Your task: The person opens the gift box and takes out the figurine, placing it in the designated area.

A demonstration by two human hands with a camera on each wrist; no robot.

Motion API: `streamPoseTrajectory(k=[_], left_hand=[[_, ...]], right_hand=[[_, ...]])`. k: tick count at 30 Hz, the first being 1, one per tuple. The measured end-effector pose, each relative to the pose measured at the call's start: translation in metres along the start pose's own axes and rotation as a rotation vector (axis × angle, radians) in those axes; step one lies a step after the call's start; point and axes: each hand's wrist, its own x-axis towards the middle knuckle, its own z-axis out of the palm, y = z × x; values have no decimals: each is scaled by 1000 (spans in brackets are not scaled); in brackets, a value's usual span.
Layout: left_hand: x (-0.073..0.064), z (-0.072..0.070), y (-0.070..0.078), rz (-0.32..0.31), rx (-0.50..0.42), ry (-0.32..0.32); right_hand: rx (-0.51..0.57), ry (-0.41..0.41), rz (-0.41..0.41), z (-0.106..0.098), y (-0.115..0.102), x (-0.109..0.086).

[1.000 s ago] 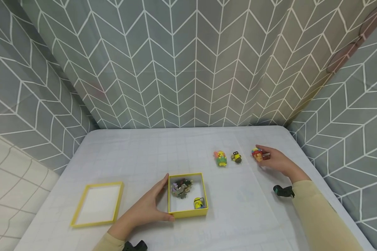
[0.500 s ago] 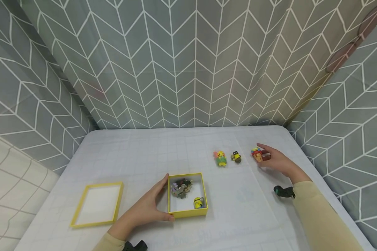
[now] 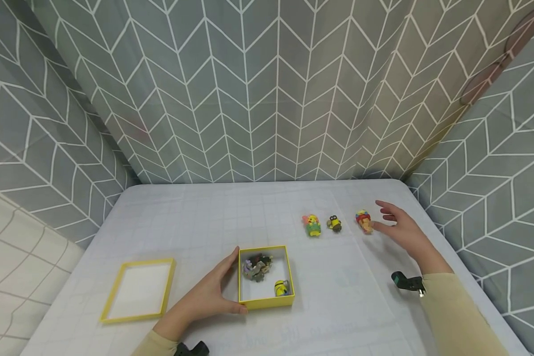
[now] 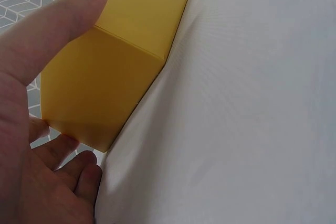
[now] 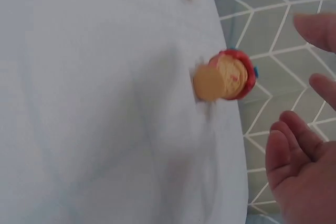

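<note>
My left hand [image 3: 206, 294] holds the left side of an open yellow box [image 3: 271, 303], thumb at its near corner and fingers along its side. The left wrist view shows the thumb over the yellow box [image 4: 100, 87] and fingertips at its lower edge. Inside lie a grey and dark toy figure [image 3: 257, 267] and a yellow Minion figure [image 3: 282, 288]. My right hand [image 3: 402, 230] hovers just right of a red and tan toy figure [image 3: 364, 221], fingers spread and holding nothing. In the right wrist view that figure [image 5: 231, 77] stands apart from the fingers.
A yellow-rimmed box lid [image 3: 169, 287] lies at the left of the white table [image 3: 338, 306]. Left of the red figure are a small Minion figure [image 3: 334, 224] and a green and yellow figure [image 3: 313, 225]. Patterned grey curtains [image 3: 267, 99] surround the table's back and sides.
My right hand has let go of the red and tan figure and drawn back to the right. The figure stays on the table. The left hand and box have not moved.
</note>
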Motion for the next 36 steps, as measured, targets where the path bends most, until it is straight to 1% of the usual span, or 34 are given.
streamPoseTrajectory(k=[3,6,9,11,17,21,29,33,36], left_hand=[[-1,1,-1,2,0,2],[-1,2,-1,4,0,2],[-3,2,-1,2,0,1],[-3,2,-1,1,0,0],[-3,2,-1,-15,20,3],[-2,2,-1,-25,12,2],[-2,1,-3,-12,26,7],[-1,-1,-2,-8,42,6],[1,-2,-2,0,45,5]], right_hand=[[10,100,-23,6,-6,-10],[41,192,-71,14,-15,-21],[75,212,-108,25,-27,-29],[89,192,-126,33,-35,-33],[137,98,-169,62,-61,-44],[177,46,-197,82,-77,-51],[294,-53,-254,117,-104,-68],[356,-88,-255,130,-117,-78],[406,-103,-232,138,-124,-85]])
